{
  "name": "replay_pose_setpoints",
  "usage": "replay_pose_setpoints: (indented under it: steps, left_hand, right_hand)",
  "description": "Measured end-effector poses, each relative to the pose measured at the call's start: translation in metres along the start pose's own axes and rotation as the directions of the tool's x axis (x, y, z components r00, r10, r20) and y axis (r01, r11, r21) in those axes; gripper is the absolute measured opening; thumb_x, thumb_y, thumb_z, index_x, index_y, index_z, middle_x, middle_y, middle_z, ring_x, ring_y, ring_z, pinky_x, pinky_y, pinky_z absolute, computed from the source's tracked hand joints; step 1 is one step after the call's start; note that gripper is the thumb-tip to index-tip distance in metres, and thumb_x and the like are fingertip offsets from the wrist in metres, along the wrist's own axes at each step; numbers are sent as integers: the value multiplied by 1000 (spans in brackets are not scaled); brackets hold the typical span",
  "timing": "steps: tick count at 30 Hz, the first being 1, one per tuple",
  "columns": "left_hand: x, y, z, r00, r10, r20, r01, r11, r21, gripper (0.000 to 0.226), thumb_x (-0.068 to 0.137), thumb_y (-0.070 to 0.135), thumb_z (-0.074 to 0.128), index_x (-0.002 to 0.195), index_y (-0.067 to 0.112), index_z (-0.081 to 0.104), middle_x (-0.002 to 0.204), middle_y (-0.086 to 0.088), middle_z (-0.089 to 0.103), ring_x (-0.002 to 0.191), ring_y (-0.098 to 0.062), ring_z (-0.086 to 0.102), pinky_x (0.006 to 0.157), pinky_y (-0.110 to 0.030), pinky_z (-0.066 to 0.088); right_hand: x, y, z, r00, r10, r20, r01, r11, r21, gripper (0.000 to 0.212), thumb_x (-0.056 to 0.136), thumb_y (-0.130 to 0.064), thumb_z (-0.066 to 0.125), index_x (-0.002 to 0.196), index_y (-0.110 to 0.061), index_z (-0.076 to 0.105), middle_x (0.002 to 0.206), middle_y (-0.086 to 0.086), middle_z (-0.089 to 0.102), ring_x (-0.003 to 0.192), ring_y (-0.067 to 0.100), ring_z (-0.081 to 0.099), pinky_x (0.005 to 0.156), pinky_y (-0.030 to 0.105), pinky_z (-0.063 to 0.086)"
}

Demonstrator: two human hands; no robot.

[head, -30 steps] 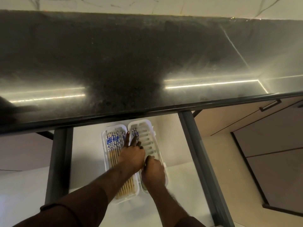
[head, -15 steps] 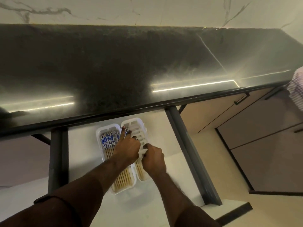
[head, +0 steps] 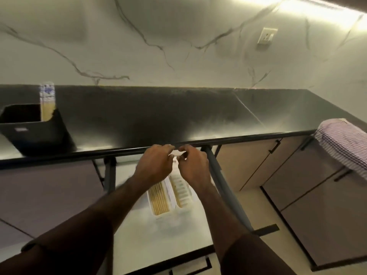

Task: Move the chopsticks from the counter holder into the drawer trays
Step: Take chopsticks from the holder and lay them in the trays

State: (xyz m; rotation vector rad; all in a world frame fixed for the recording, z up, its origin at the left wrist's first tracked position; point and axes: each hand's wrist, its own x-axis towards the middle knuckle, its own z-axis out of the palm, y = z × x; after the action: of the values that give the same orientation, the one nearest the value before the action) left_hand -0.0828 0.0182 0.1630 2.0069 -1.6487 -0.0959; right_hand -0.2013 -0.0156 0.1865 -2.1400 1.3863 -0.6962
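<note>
- far left on the black counter (head: 158, 116) there's a black holder (head: 37, 133), with a bundle of chopsticks (head: 47, 102) standing upright in its right corner, blue-patterned tops poking above the rim
- the drawer (head: 139, 241) under the counter edge is pulled open, white inside
- left hand (head: 155, 165) is up over the drawer, right by the counter edge, fingers curled in loosely, nothing clamped in them as far as I can see
- left white tray (head: 168, 193) in the drawer is packed with more chopsticks (head: 157, 199) lying flat
- right hand (head: 193, 167) sits just beside the left one, fingers bent; can't tell if it's pinching anything, too blurry
- right tray (head: 183, 192) touches the left tray, mostly showing its ribbed bottom
- checked towel (head: 343, 143) hangs over the counter edge at far right
</note>
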Motion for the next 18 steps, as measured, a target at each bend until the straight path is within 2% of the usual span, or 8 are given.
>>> replay_pose_setpoints:
  steps: [5, 8, 13, 15, 17, 18]
  left_hand:
    - [-34, 3, -77, 984, 79, -161, -89, 994, -59, 32, 94, 15, 53, 125, 9, 60, 115, -11, 70, 104, -26, 65, 90, -37, 48]
    - [-48, -9, -118, 970, 80, -231, -89, 996, -32, 34, 94, 12, 53, 127, 7, 59, 123, -12, 67, 111, -27, 63, 95, -38, 47]
    - [-76, -60, -178, 944, 35, -328, -42, 999, -15, 37, 92, 13, 57, 128, 6, 57, 122, -14, 67, 111, -28, 64, 95, -34, 45]
    - [-88, -91, -201, 936, 3, -353, -12, 1000, -25, 38, 92, 14, 59, 130, 6, 56, 121, -14, 67, 110, -27, 64, 93, -30, 43]
    - [-97, -122, -222, 933, -30, -358, 20, 999, -33, 41, 92, 17, 59, 132, 7, 54, 122, -13, 67, 111, -26, 64, 94, -31, 45]
    - [-101, -139, -233, 935, -47, -351, 33, 998, -46, 42, 92, 18, 59, 132, 8, 53, 119, -13, 68, 108, -25, 65, 93, -32, 46]
  right_hand:
    - [-29, -62, -23, 996, -69, -59, 73, 996, 57, 28, 93, -16, 60, 120, -16, 64, 116, 3, 70, 101, 18, 66, 86, 28, 53]
    - [-37, -100, -24, 989, -124, -85, 129, 991, 45, 27, 93, -18, 60, 119, -18, 65, 115, 1, 70, 102, 16, 65, 83, 24, 49]
    - [-45, -171, 8, 970, -223, -94, 230, 970, 71, 25, 91, -21, 62, 116, -19, 66, 110, 0, 72, 100, 14, 65, 91, 31, 54]
    - [-47, -202, 31, 961, -260, -93, 266, 962, 65, 25, 90, -23, 62, 114, -20, 68, 108, -2, 73, 95, 10, 65, 86, 19, 50]
    - [-48, -232, 53, 954, -288, -85, 293, 955, 48, 22, 89, -27, 63, 111, -22, 69, 103, -6, 73, 82, 1, 57, 69, 0, 32]
    - [-49, -248, 65, 953, -293, -79, 298, 953, 53, 21, 89, -28, 64, 109, -23, 69, 101, -8, 73, 79, -1, 53, 65, -2, 25]
